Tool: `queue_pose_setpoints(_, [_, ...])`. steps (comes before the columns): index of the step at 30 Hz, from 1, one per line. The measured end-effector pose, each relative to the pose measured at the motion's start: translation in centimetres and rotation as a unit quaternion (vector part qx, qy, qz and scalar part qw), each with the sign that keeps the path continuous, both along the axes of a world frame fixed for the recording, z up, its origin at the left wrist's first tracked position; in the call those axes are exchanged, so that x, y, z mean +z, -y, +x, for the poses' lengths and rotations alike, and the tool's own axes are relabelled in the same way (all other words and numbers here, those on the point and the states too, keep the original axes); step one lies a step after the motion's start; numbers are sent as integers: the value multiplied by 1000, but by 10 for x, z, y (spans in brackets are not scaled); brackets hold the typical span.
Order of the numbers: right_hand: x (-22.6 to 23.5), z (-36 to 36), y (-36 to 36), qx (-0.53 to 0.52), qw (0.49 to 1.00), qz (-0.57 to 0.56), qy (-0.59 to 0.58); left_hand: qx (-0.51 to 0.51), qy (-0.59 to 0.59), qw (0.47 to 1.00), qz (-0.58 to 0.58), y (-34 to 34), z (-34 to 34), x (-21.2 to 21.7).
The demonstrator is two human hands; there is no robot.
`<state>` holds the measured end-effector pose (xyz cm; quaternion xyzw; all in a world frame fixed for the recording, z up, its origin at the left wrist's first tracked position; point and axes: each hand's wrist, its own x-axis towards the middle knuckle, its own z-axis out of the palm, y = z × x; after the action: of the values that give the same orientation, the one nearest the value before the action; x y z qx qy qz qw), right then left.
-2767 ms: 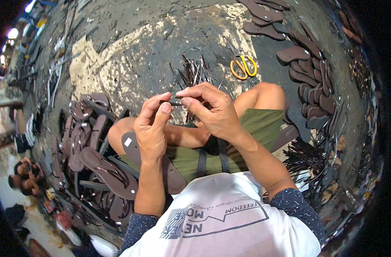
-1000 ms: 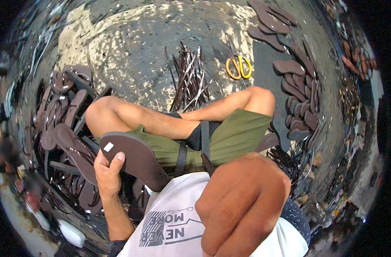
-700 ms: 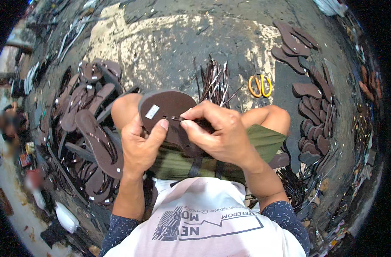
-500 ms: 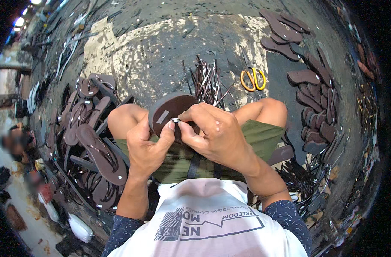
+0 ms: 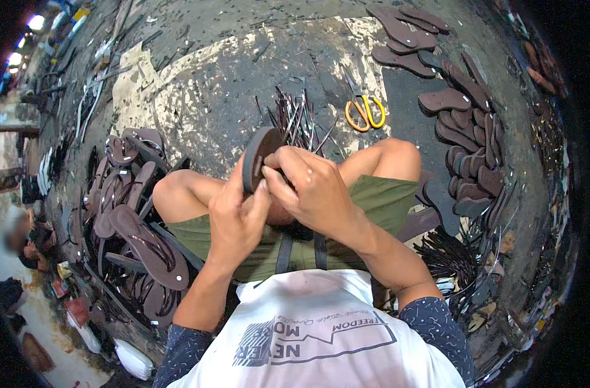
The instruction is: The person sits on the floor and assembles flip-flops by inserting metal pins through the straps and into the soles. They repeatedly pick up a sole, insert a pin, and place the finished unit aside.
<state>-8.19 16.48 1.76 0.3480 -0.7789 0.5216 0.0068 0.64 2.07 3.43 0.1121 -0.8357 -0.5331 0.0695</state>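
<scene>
A dark brown flip-flop sole (image 5: 257,155) stands on edge above my lap, held between both hands. My left hand (image 5: 235,216) grips its lower part from the left, thumb against the edge. My right hand (image 5: 310,187) closes on it from the right, fingertips pressed at the sole's face near my left thumb. Any strap piece between the fingers is hidden. My bare knees spread to either side under green shorts.
A heap of finished brown flip-flops (image 5: 136,213) lies at my left. Bare soles (image 5: 460,123) are stacked at the right and far right. Yellow-handled scissors (image 5: 364,111) and a bundle of dark straps (image 5: 295,119) lie on the stained floor ahead. More straps (image 5: 453,258) sit by my right hip.
My left hand picked a sole from the pile and brought it up to my right hand. The sole has turned from flat, face up, to standing on edge between both hands.
</scene>
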Motion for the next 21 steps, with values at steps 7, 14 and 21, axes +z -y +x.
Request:
queue_pose_setpoints(7, [-3,-11,10,14,997,66,22,10,-23,996,80,5,-6,-21])
queue_pose_setpoints(14, [-3,-9,9,9,999,46,26,-48,-54,989,131,27,-4,-35])
queue_pose_setpoints(21, [11,-10,16,-10,995,3,-94,33,-107,961,252,52,-3,-49])
